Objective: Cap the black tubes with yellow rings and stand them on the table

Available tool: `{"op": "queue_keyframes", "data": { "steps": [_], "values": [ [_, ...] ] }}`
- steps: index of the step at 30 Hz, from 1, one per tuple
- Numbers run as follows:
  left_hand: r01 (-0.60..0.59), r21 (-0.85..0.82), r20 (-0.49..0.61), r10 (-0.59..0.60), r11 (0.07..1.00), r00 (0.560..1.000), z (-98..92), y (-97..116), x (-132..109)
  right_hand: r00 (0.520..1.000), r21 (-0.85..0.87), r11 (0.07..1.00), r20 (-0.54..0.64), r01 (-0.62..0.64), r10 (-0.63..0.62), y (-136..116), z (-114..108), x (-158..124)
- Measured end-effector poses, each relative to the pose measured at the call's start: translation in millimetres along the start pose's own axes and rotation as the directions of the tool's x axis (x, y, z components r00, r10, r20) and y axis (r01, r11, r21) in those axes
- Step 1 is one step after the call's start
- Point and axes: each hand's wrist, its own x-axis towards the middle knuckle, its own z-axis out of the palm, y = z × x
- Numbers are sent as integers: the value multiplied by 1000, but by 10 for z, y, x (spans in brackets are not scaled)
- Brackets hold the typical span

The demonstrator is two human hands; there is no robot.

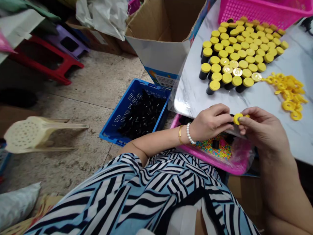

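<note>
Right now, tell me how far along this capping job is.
Done: a block of capped tubes stands on the table. In hand: the left hand holds a black tube, mostly hidden, and the right hand sets a yellow cap at its end. Left: a pile of loose caps on the table and a blue crate full of bare tubes on the floor.

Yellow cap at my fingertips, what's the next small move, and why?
Probably press the yellow cap fully onto the black tube. Your right hand pinches the cap against the tube's end, which your left hand holds, and the capped tubes standing on the table all show caps seated down.
</note>
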Motion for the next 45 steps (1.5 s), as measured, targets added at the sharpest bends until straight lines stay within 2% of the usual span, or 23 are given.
{"op": "queue_keyframes", "data": {
  "steps": [5, 9, 14, 18, 21, 26, 31, 36, 40, 42, 45],
  "values": [
    [71, -39, 42, -70, 997, 997, 16, 44, -8, 999, -45, 998, -14, -46, 45, -5, 40, -31],
    [162, -107, 10, -162, 981, 987, 45, 62, -16, 1000, -102, 995, -14, -13, 12, -63, 71, -88],
    [127, -120, 73, -119, 985, 990, -52, 111, 25, 1000, -106, 994, 3, -30, 31, -128, 94, -95],
    [198, -167, 89, -186, 966, 979, -89, 140, 73, 995, -67, 993, -1, -97, 98, -92, 85, -107],
    [219, -162, 88, -207, 962, 974, -61, 138, 78, 995, -65, 993, -18, -100, 99, -50, 93, -134],
    [249, -195, 217, -206, 949, 954, -117, 103, 136, 998, -70, 996, -41, -59, 56, -67, 154, -151],
    [306, -166, 327, -240, 937, 914, -190, 84, 223, 994, -97, 990, -42, -106, 102, -147, 172, -163],
    [254, -76, 300, -220, 964, 928, -161, 122, 236, 992, -143, 987, -105, -78, 63, -166, 195, -215],
    [250, -42, 319, -224, 967, 921, -180, 146, 236, 990, -212, 977, -142, -23, -7, -157, 259, -242],
    [257, -63, 320, -225, 964, 920, -199, 157, 234, 986, -240, 971, -165, -11, -29, -162, 284, -249],
    [275, -167, 258, -227, 947, 939, -217, 180, 231, 982, -295, 955, -187, -40, -17, -187, 300, -268]
  ]
}}
